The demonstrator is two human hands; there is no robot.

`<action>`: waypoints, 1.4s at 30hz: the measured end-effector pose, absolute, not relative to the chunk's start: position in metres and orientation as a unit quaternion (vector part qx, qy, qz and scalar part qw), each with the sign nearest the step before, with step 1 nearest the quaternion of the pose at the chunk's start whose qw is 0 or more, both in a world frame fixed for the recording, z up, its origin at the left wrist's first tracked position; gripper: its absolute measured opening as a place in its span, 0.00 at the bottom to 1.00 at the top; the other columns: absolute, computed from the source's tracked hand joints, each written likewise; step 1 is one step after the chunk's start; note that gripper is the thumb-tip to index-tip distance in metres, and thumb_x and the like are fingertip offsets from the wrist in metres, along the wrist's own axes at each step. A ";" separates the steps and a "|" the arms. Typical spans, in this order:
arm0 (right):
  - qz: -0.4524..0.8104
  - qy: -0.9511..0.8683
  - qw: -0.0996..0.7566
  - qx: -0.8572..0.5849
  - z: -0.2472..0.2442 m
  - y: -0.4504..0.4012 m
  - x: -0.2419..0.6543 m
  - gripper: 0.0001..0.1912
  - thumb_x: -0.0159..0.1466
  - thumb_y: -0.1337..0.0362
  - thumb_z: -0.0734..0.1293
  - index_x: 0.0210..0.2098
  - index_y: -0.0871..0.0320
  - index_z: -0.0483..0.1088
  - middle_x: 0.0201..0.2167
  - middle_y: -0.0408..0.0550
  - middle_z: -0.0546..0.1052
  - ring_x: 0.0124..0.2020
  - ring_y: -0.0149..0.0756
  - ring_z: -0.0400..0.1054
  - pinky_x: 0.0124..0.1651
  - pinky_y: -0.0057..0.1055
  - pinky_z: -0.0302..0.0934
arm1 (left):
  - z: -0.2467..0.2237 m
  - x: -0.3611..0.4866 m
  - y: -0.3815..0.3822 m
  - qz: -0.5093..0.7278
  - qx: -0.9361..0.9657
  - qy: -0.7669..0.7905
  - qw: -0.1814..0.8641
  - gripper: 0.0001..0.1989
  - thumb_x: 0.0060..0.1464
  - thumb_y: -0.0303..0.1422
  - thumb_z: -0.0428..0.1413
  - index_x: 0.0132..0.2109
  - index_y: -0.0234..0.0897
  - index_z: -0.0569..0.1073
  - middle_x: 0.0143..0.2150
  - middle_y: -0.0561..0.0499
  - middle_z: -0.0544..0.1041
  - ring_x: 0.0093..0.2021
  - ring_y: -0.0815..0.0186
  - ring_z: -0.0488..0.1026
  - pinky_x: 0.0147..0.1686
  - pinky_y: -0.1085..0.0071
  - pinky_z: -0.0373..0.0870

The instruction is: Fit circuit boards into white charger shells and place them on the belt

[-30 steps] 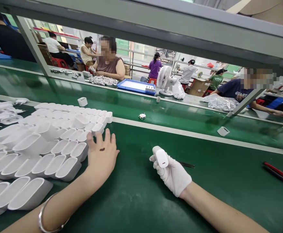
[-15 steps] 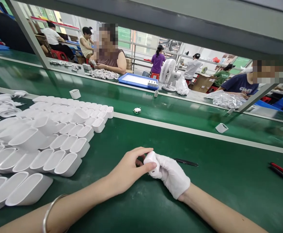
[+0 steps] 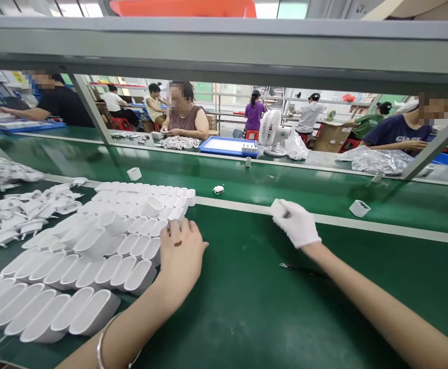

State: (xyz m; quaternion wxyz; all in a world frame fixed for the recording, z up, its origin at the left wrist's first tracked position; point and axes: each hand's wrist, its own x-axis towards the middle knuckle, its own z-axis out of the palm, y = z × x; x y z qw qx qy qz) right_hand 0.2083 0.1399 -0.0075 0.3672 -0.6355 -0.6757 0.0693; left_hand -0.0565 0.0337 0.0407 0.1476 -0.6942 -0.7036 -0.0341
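Observation:
Rows of white oval cups (image 3: 93, 310) cover the left of the green table (image 3: 231, 307). My bare left hand (image 3: 181, 253) is over the right edge of these rows, its fingers bent down at a cup; the fingertips are partly hidden, so its grip is unclear. My gloved right hand (image 3: 296, 221) is closed on a white housing (image 3: 278, 208) at the white strip across the table. Black tweezers (image 3: 300, 268) lie below that hand, partly under the forearm.
Loose white parts (image 3: 24, 210) are heaped at the far left. A small white piece (image 3: 218, 189) and another housing (image 3: 359, 208) lie beyond the strip. A grey shelf beam (image 3: 224, 56) crosses above. People sit behind, near a fan (image 3: 272, 130).
My hands have parted: the left moved left to the cups, the right moved forward and right with the white housing. The view has tilted up and shifted left.

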 end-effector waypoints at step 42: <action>0.107 -0.869 0.313 -0.369 -0.035 0.005 0.198 0.38 0.52 0.73 0.63 0.62 0.57 0.53 0.51 0.54 0.71 0.57 0.42 0.61 0.55 0.39 0.60 | -0.009 -0.009 0.001 -0.208 -0.818 -0.537 0.005 0.17 0.57 0.24 0.47 0.52 0.41 0.69 0.51 0.48 0.71 0.49 0.58 0.69 0.46 0.60 0.72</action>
